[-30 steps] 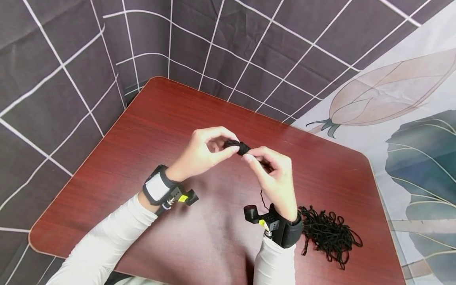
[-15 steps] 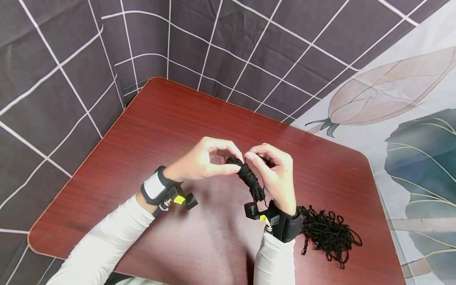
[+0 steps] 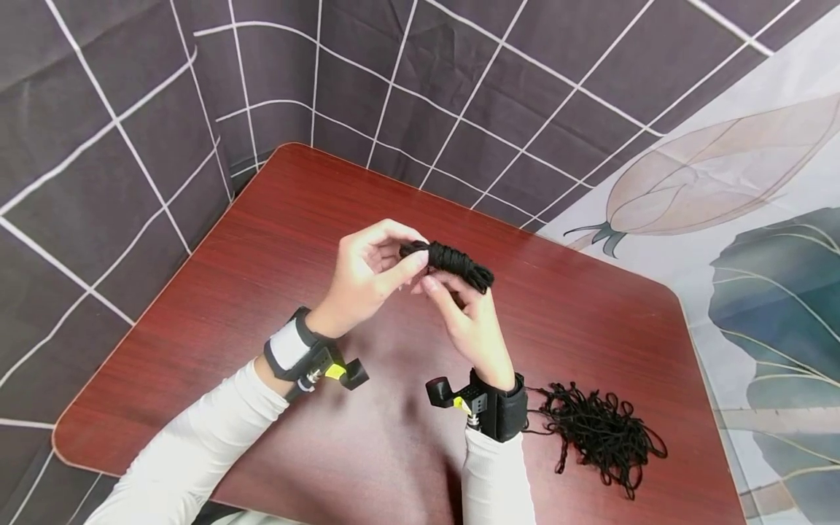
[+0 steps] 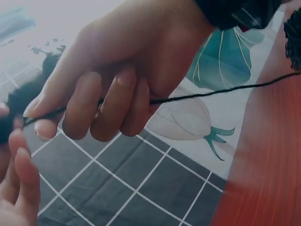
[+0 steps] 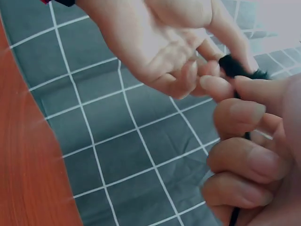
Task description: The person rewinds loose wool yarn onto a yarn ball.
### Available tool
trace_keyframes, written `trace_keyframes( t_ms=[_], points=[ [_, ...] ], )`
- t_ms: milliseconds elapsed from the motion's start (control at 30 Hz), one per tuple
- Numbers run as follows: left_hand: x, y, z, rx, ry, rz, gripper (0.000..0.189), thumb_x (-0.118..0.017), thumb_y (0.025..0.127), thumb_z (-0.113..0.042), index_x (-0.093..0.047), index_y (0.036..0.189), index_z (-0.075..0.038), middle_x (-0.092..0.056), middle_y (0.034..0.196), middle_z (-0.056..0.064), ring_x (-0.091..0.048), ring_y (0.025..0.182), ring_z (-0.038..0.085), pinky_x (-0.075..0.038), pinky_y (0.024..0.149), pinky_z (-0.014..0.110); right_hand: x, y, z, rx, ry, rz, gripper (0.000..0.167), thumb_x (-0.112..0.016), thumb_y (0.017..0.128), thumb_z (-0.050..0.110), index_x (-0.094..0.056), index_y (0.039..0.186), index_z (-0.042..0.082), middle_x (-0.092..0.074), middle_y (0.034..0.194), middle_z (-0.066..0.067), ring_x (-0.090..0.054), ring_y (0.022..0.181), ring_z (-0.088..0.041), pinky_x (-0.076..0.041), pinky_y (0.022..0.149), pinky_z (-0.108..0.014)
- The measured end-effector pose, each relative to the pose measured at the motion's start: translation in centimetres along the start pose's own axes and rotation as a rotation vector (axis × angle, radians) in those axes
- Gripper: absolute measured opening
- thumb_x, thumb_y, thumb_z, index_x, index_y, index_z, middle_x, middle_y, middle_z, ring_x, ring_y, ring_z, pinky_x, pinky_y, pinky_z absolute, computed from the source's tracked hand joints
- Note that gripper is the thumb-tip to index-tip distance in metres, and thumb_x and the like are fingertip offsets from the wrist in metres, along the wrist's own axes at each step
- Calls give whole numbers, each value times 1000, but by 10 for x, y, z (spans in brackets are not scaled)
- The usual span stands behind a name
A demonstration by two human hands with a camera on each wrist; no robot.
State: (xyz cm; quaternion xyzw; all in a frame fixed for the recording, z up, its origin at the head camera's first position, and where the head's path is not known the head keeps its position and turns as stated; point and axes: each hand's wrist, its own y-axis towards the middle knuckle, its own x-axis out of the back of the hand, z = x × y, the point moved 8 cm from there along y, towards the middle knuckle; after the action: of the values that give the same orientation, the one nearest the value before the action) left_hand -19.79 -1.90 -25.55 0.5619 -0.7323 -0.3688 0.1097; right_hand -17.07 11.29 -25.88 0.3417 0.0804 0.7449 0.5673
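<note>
A bundle of black cord (image 3: 453, 261), wound round its middle with loops at the ends, is held above the table. My left hand (image 3: 357, 277) pinches its left end between thumb and fingers. Just below the bundle, my right hand (image 3: 475, 328) pinches a single strand near the left fingertips. In the left wrist view the strand (image 4: 202, 95) runs taut through the curled fingers of the right hand (image 4: 108, 84) toward the pile. The right wrist view shows the left hand (image 5: 160, 52) with a small part of the bundle (image 5: 230, 67); fingers hide the rest.
A loose tangled pile of black cord (image 3: 604, 434) lies on the red-brown table (image 3: 315, 197) at the right, with strands leading toward my right wrist. A dark grid-patterned cloth (image 3: 367, 80) hangs behind and at the left; a leaf-patterned one (image 3: 695, 168) hangs at the right.
The bundle swung from hanging down to lying nearly level, its free end now pointing right. My right hand moved left and beneath it, drawing the strand; my left hand rose slightly.
</note>
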Motion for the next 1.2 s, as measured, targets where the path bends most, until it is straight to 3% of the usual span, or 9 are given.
trace_keyframes(
  t_ms=[100, 200, 300, 467, 633, 767, 867, 967, 1200],
  points=[
    [6, 1, -1, -8, 86, -59, 17, -68, 83, 8, -64, 99, 7, -65, 89, 12, -58, 60, 29, -51, 53, 28, -3, -2, 4, 9, -61, 48, 14, -58, 95, 2, -70, 90, 5, -66, 84, 0, -57, 74, -18, -46, 67, -28],
    [8, 3, 0, 7, 159, -58, 17, -71, 82, 4, -66, 98, 2, -65, 87, 9, -58, 61, 24, -48, 52, 24, 1, -5, 13, 21, -116, 40, 10, -62, 94, 10, -71, 90, 9, -61, 74, 6, -51, 60, -13, -41, 55, -25],
    [2, 3, 2, 26, 218, 21, 15, -72, 83, -1, -67, 97, -3, -65, 85, 4, -55, 59, 19, -43, 48, 24, 11, -8, 24, 55, -165, -17, 5, -67, 90, 10, -71, 88, 10, -56, 68, 7, -43, 54, -10, -34, 49, -23],
    [-15, 0, 6, 27, 279, 221, 13, -74, 83, -6, -68, 95, -7, -64, 83, -2, -54, 58, 14, -41, 46, 25, 30, -11, 38, 81, -169, -112, 6, -71, 85, 2, -70, 85, 7, -56, 68, 4, -43, 54, -10, -33, 48, -21],
    [-28, -7, 10, 99, 165, 396, 14, -74, 82, -3, -69, 94, -7, -64, 83, -2, -56, 62, 17, -45, 50, 28, 45, -12, 51, 87, -133, -182, 11, -71, 81, -8, -69, 81, 3, -57, 66, -2, -42, 53, -10, -31, 47, -21],
    [-34, -12, 10, 178, 7, 465, 16, -72, 81, 3, -67, 95, -2, -65, 85, 5, -59, 65, 22, -52, 57, 31, 47, -9, 54, 95, -96, -178, 10, -70, 79, -12, -68, 79, -2, -60, 68, -7, -42, 55, -10, -31, 49, -22],
    [-34, -13, 11, 205, -87, 452, 17, -69, 80, 8, -65, 96, 4, -64, 87, 11, -60, 69, 25, -54, 62, 32, 41, -6, 50, 105, -59, -138, 10, -67, 80, -14, -68, 80, -4, -61, 69, -7, -45, 57, -11, -35, 50, -22],
    [-30, -11, 11, 188, -163, 386, 16, -68, 81, 7, -62, 96, 9, -62, 87, 14, -59, 68, 25, -53, 59, 31, 35, -5, 36, 105, -38, -93, 10, -65, 85, -10, -70, 85, -1, -62, 74, -5, -50, 60, -13, -39, 52, -23],
    [-8, -2, 8, 99, -174, 81, 16, -65, 83, 6, -58, 97, 13, -62, 86, 16, -50, 55, 27, -46, 49, 32, 20, -5, 12, 109, -137, -49, 8, -65, 89, -1, -71, 92, 2, -66, 80, -4, -55, 67, -13, -44, 60, -25]
  ],
)
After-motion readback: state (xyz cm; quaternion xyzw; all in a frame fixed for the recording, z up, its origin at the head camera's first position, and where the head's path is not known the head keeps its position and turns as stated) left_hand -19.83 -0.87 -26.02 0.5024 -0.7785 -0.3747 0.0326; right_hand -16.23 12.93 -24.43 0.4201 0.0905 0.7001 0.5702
